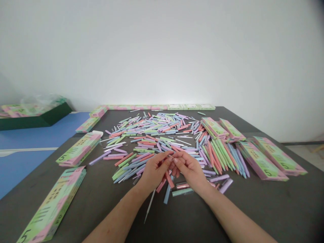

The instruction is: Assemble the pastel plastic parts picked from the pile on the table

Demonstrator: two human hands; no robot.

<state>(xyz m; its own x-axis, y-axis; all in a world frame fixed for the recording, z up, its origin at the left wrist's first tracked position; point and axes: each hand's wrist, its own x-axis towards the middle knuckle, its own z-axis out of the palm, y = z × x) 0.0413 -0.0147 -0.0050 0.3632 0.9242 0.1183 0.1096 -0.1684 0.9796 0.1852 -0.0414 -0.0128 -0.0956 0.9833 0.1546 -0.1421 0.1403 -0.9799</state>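
My left hand (156,171) and my right hand (189,169) meet above the near side of a big pile of pen parts (157,126). Thumbs and fingertips are pinched together, and whatever small piece lies between them is mostly hidden. A coral pen barrel (169,180) shows just under the fingers; whether it is held or lying on the table I cannot tell. Below my left wrist lies a thin white pen refill (150,206). A blue pen barrel (167,194) and a mint pen barrel (182,192) rest close beneath the hands.
Assembled-looking pens (224,155) lie in a row to the right. Printed pen boxes (263,160) stand at right, with another box (54,204) at left and more boxes (159,107) along the back edge of the dark table (278,202). A dark green tray (50,116) sits on a blue surface.
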